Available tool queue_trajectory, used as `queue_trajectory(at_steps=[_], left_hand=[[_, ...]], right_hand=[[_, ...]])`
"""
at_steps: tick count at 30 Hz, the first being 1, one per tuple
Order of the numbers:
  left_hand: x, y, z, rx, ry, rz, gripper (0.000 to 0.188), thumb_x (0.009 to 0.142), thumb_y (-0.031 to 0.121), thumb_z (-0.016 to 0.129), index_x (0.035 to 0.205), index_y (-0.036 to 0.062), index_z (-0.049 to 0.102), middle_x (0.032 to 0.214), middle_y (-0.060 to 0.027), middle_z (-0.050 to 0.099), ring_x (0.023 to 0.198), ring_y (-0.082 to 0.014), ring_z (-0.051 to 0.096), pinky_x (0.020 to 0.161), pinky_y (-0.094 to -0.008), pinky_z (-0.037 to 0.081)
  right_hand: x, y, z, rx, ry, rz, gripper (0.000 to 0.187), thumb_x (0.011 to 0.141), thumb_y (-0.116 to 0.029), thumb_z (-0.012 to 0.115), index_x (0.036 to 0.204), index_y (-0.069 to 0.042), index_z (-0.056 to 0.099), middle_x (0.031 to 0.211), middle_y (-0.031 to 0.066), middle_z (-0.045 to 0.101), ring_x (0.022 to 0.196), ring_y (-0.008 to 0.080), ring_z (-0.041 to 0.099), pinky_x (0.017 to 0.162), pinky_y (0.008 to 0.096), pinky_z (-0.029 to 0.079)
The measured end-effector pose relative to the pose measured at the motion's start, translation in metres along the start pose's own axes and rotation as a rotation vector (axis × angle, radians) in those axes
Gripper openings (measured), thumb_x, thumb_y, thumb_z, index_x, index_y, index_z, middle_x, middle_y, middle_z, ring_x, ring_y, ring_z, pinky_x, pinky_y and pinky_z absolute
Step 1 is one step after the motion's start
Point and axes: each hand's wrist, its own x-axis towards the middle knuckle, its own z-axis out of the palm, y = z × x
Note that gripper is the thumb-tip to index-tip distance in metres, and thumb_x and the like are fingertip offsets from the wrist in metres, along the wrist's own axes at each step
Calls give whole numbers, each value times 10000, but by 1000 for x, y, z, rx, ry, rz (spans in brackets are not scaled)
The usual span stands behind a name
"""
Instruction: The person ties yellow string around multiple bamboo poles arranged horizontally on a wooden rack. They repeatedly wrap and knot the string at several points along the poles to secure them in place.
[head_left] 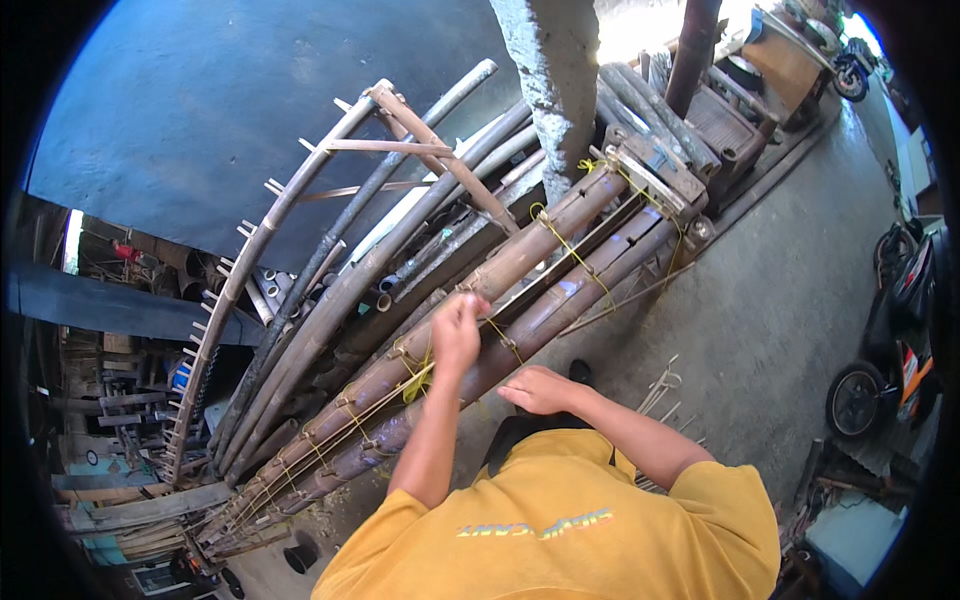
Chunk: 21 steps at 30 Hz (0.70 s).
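Two long brown bamboo poles lie side by side in front of me, the far pole (pixel 375 378) and the near pole (pixel 540 322). Thin yellow cord (pixel 565 243) is laced between them at several places. My left hand (pixel 458 335) is closed over the far pole, beside a stretch of cord. My right hand (pixel 540 388) is a closed fist just on my side of the near pole. Whatever either hand holds is hidden by the fingers. A loose bundle of yellow cord (pixel 417 384) hangs between the poles next to my left wrist.
A clamp-like metal and wood block (pixel 655 175) sits at the poles' far right end. Behind stand a curved bamboo ladder (pixel 275 225), stacked pipes and a rough concrete post (pixel 560 95). Thin sticks (pixel 660 390) lie on the floor, and a motorcycle (pixel 890 350) stands at right.
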Motion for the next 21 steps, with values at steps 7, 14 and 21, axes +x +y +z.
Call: queue_trajectory(at_steps=[7,14,21], left_hand=[[113,-58,-21,540,193,200,309,1015,252,525,932,10,698,886,-234,685,835,-436,653,743,-520,491],[30,-5,-115,748,20,119,403,1024,347,487,1172,6,643,1032,-319,676,1029,-488,638,880,-575,495],[-109,-70,-163,747,-216,47,307,938,268,641,1193,111,572,1110,-195,680,1133,-356,618,966,-582,344]], right_hand=[[-10,-1,22,-457,25,-22,293,906,-278,604,785,-23,681,804,182,704,890,379,659,905,450,488],[3,-43,132,45,32,38,298,915,-265,679,1138,-73,631,1109,185,669,1047,310,648,962,434,490],[101,-93,185,1166,1142,-109,240,1014,-194,484,794,-104,521,806,19,548,775,148,567,719,307,462]])
